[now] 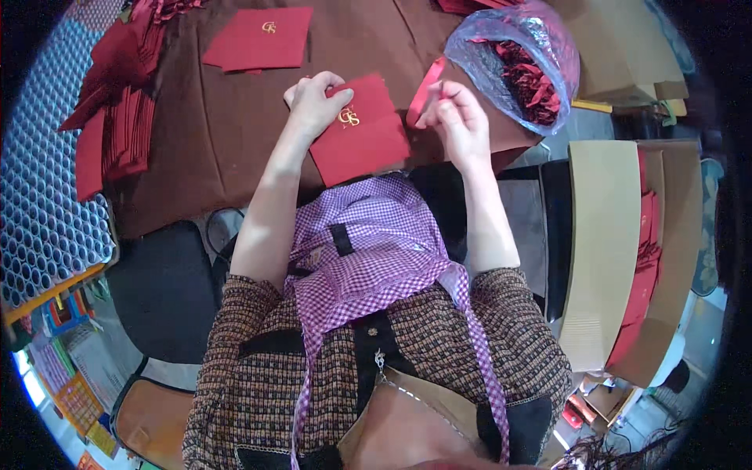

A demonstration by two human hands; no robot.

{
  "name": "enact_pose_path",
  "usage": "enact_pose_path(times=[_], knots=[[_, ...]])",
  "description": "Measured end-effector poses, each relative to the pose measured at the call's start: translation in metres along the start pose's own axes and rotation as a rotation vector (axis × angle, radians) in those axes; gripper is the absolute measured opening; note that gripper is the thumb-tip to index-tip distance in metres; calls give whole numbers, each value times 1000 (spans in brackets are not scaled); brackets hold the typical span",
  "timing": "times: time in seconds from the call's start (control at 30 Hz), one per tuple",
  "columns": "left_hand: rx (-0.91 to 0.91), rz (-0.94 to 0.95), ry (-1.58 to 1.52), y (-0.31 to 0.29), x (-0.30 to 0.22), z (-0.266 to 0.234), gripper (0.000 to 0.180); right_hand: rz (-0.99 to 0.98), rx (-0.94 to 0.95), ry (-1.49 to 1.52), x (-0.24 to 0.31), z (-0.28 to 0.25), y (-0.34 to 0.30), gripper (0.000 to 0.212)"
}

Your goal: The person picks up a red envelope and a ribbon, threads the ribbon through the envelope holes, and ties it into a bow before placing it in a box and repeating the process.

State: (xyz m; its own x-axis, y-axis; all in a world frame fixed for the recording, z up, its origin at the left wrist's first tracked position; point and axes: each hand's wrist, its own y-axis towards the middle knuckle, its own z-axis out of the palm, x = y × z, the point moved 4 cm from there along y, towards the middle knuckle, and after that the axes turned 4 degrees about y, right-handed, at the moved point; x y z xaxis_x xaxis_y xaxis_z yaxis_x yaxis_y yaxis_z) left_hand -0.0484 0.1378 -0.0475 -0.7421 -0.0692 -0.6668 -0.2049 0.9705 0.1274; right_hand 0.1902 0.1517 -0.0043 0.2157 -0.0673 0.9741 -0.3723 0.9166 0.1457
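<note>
A flat red paper piece [368, 142] with a gold emblem lies tilted at the near edge of the brown-covered table; whether it is a bag, an envelope or a card I cannot tell. My left hand [315, 106] grips its upper left corner, thumb on top and fingers curled. To the right, my right hand [458, 121] is closed in a pinch on a red ribbon [430, 82]. The ribbon stands up in a narrow loop, beside the paper piece's right edge. Part of the ribbon is hidden behind my fingers.
Similar red pieces [262, 39] lie farther back. Stacks of folded red paper [129, 133] stand at the left table edge. A clear plastic bag [560, 47] of crumpled red material sits at the right. An open cardboard box [599, 235] with red pieces stands right of me.
</note>
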Motion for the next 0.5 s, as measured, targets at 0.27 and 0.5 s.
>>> enact_pose_path(times=[0.27, 0.5], knots=[[-57, 98, 72, -1, -12, -3, 35, 37, 32, -449, -8, 27, -1, 15], [-68, 188, 103, -6, -16, -1, 30, -243, -10, -831, -4, 50, 10, 13]])
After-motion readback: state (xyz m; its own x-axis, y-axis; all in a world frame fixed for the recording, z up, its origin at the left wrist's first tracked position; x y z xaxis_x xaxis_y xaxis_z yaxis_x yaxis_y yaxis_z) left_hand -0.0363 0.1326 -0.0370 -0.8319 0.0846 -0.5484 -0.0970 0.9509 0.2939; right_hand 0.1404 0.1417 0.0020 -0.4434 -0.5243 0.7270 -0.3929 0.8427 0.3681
